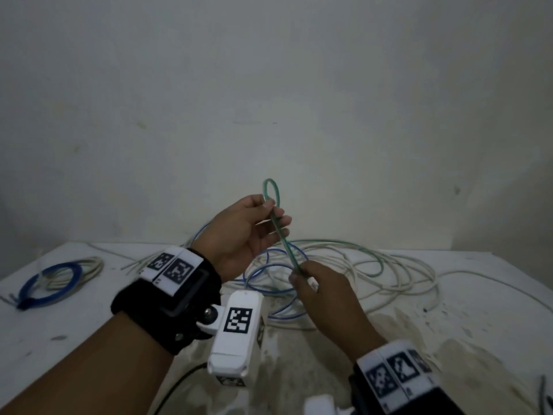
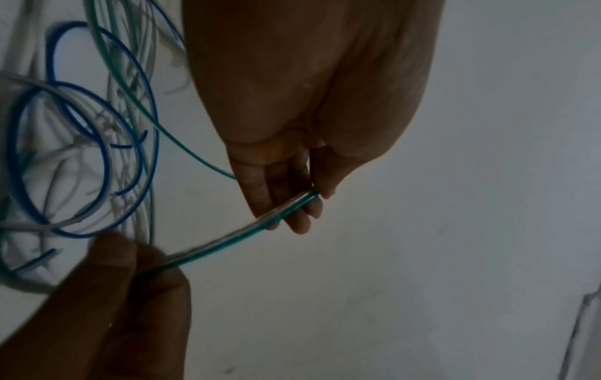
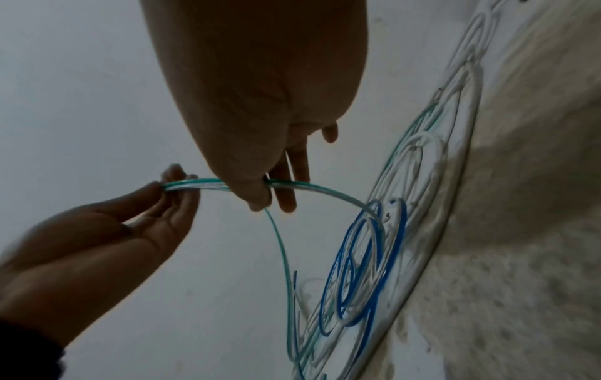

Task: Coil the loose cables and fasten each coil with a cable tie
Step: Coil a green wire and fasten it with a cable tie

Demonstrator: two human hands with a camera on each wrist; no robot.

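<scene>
Fingers on the left hand (image 1: 239, 232) pinch a small first loop of green cable (image 1: 282, 235), and the right hand (image 1: 323, 292) pinches the same strand lower down, above the table (image 1: 478, 310). One tied coil (image 1: 51, 283) sits far left; the loose pile (image 1: 344, 271) looks mostly untouched, so plenty left.

Head: looks down from above at both hands and the table (image 1: 74, 339); a bit far
Wrists: each looks along its own hand; very near
Shared: the green cable (image 1: 285, 244) (image 2: 227, 241) (image 3: 195, 185)
</scene>
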